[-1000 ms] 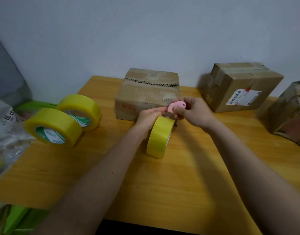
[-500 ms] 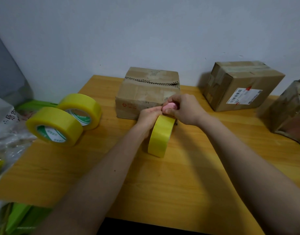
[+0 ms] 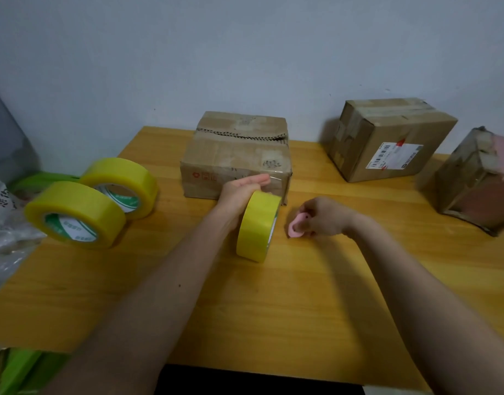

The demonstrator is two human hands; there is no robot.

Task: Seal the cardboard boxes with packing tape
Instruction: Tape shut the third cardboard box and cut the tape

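Observation:
A worn cardboard box (image 3: 233, 155) stands at the back middle of the wooden table (image 3: 273, 309). My left hand (image 3: 242, 189) lies with straight fingers against the box's front face, over a shiny strip of clear tape. A yellow tape roll (image 3: 257, 226) stands on edge on the table right beside that wrist; whether the thumb hooks it is hidden. To the right of the roll, my right hand (image 3: 324, 218) rests low on the table and grips a small pink cutter (image 3: 297, 228).
Two larger yellow tape rolls (image 3: 74, 215) (image 3: 122, 186) stand at the left. A taped box with a shipping label (image 3: 387, 138) sits at the back right, and a tape-wrapped box (image 3: 478, 181) at the right edge. A plastic bag (image 3: 5, 223) lies at the far left.
My right hand has pulled the pink cutter away from the top of the roll, down and to the right. The left fingers have flattened against the box front.

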